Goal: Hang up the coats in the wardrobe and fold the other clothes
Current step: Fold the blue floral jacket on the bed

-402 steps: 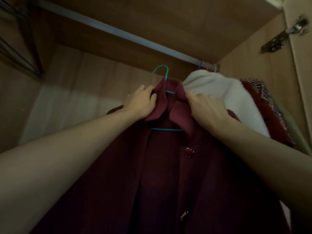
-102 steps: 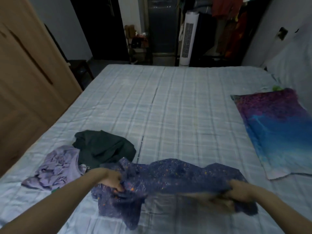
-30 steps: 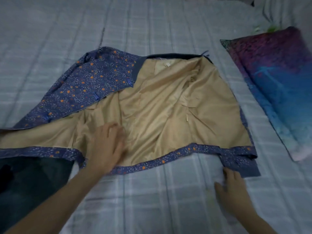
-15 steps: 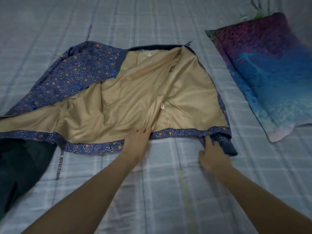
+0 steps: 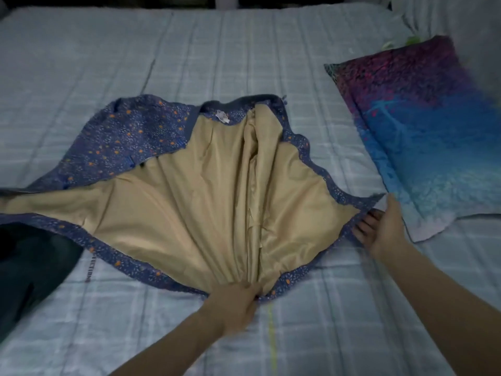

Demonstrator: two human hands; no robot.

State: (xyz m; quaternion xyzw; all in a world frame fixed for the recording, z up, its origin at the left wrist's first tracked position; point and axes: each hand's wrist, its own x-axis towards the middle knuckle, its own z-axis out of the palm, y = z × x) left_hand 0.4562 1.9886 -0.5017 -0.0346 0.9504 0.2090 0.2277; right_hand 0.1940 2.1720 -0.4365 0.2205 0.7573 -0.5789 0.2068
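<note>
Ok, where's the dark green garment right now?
In the head view, the dark green garment lies at the bed's near left edge, partly cut off by the frame, its top tucked under the floral jacket's left hem.

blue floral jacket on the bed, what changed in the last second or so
The left hand slid from the tan lining to the near hem and now pinches it, gathering the lining into folds. The right hand took hold of the right hem corner and drew it out toward the pillow. The blue floral jacket still lies open, lining up, on the bed, with the dark garment at left.
</note>
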